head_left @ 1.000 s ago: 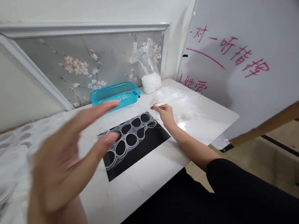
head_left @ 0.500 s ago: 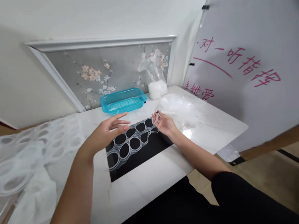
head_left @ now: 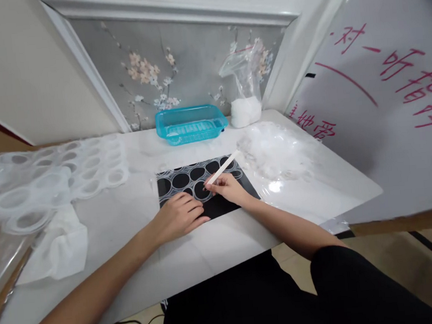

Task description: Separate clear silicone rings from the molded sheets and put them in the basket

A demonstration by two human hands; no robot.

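Pinching white stick (head_left: pixel 223 168) w/ right hand (head_left: pixel 229 188), left hand (head_left: pixel 179 217) flat on clear ring sheet (head_left: pixel 190 178), black mat

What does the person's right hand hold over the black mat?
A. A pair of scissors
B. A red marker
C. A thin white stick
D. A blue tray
C: the right hand pinches a thin white stick, its tip down on the ringed sheet on the black mat, while the left hand lies flat beside it.
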